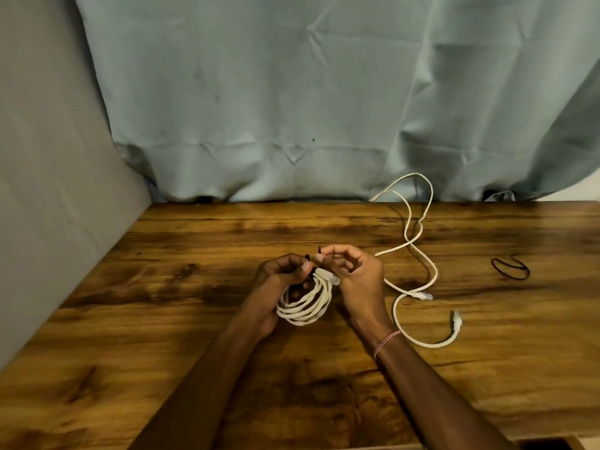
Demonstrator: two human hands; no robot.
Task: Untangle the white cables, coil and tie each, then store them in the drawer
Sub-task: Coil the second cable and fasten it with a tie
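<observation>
Two white cables are shown at different stages. The coiled cable (305, 306), wound into several loops, is held over the middle of the surface (194, 319). The left hand (279, 280) has its fingers curled around the loops, which bunches them so they cannot spring apart. A black tie (307, 256) crosses the top of the bundle beside a clear connector (331, 277). The right hand (357, 274) pinches one end of it between thumb and forefinger, apparently to twist the ends closed. Judged step: tying the first coil.

The loose cable (418, 241) lies uncoiled on the surface to the right, one loop rising against the grey-blue cloth (292, 92), both plugs free. A spare tie (511, 269), a dark loop, lies well apart at far right, presumably for that second cable. A dark gap (545, 444) at the near right edge may be the drawer, though this cannot be confirmed.
</observation>
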